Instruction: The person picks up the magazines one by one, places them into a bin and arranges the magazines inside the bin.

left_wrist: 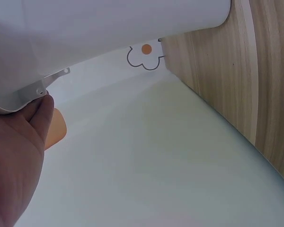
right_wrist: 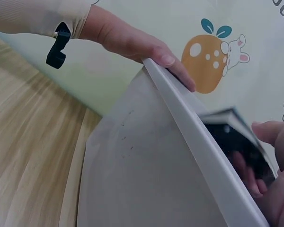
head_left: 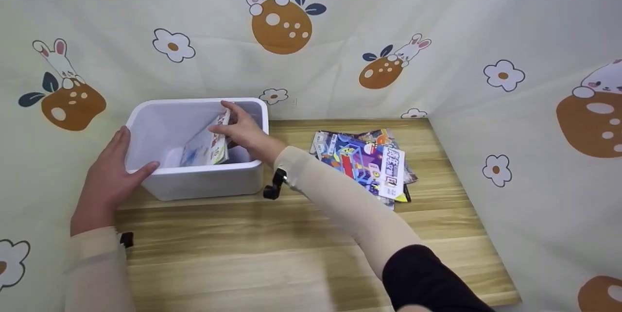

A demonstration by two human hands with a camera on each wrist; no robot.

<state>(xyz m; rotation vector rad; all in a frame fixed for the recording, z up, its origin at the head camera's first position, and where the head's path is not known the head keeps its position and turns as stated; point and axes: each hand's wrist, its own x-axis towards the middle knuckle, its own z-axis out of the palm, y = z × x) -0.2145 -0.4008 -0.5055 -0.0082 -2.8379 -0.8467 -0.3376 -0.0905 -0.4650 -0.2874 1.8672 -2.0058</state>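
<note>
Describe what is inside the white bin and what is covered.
Inside the white bin, the right hand grips at least one printed booklet. Hand and booklet cover part of the bin's bottom; whatever lies beneath them cannot be seen.

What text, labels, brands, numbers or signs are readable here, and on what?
None reads with certainty.
Top magazine: large characters on a white title strip, too blurred to quote.
Magazines beneath: print too small.
Booklet in the right hand: cover print blurred.
Rabbit-print wall covering: a few letters cropped at the right-wrist view's corner, unclear.
White bin: small dark marks, not legible.
</note>
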